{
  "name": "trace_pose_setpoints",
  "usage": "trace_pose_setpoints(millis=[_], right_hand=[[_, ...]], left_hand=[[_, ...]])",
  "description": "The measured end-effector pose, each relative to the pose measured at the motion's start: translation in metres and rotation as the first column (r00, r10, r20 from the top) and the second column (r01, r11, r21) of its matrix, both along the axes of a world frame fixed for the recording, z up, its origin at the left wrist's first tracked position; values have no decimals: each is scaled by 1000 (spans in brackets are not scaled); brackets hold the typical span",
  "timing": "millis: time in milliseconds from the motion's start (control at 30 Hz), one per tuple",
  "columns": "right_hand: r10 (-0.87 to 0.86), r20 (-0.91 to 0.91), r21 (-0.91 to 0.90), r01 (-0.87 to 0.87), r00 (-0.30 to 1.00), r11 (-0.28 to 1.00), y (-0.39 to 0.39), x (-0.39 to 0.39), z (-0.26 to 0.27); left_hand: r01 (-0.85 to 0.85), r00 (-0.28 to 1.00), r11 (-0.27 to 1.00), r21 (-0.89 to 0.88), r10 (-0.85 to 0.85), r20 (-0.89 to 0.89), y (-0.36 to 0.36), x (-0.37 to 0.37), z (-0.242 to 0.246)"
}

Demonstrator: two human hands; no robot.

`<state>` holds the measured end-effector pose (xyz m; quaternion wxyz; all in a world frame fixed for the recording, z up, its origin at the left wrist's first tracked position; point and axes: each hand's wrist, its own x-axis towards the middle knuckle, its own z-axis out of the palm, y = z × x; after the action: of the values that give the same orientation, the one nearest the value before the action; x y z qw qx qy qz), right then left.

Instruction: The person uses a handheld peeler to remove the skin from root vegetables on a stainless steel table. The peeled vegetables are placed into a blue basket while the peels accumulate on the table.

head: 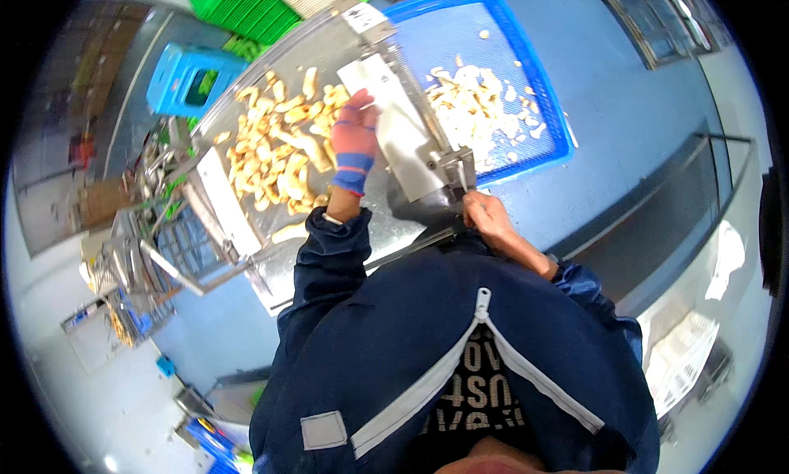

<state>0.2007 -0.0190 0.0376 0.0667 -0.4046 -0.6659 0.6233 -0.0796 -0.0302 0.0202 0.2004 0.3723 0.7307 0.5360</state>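
My left hand [354, 138], in a pink-and-blue striped glove, is over a metal worktable [382, 218], its fingers at the edge of a white board [394, 125]. Blur hides whether a piece is between the fingertips. Beside it spreads a heap of pale golden, irregular food pieces [277, 144]. My bare right hand [490, 218] is curled around a lever [462, 175] at the near end of a metal cutter-like fixture [425, 119]. Beyond the fixture, a blue mesh-bottomed plastic tray [558, 119] holds smaller pale pieces [471, 107].
A blue plastic stool [188, 82] and stacked green crates [243, 8] stand past the table. Metal racks and frames [185, 227] crowd the left side. A white plastic basket [684, 357] is at the right, near a metal rail [727, 138]. The floor [607, 104] is blue.
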Motion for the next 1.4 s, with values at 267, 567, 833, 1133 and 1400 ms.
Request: trace_pose_setpoints(millis=[267, 567, 833, 1133, 1400], right_hand=[[79, -134, -47, -86, 988, 995, 2, 4, -17], [53, -154, -90, -67, 987, 994, 5, -2, -4], [-37, -212, -241, -15, 977, 970, 20, -30, 85], [-48, -226, -237, -7, 973, 972, 9, -18, 55], [-7, -177, -84, -8, 984, 996, 9, -18, 46]], left_hand=[[-300, 876, 856, -421, 72, -476, -87, -1, 0], [-272, 862, 893, -358, 61, -502, -55, -3, -38], [-128, 981, 947, -294, 165, 103, 1, 60, -36], [-176, 805, 984, 14, 136, 578, 13, 75, -58], [-205, 765, 979, -4, 163, 623, 12, 73, -54]])
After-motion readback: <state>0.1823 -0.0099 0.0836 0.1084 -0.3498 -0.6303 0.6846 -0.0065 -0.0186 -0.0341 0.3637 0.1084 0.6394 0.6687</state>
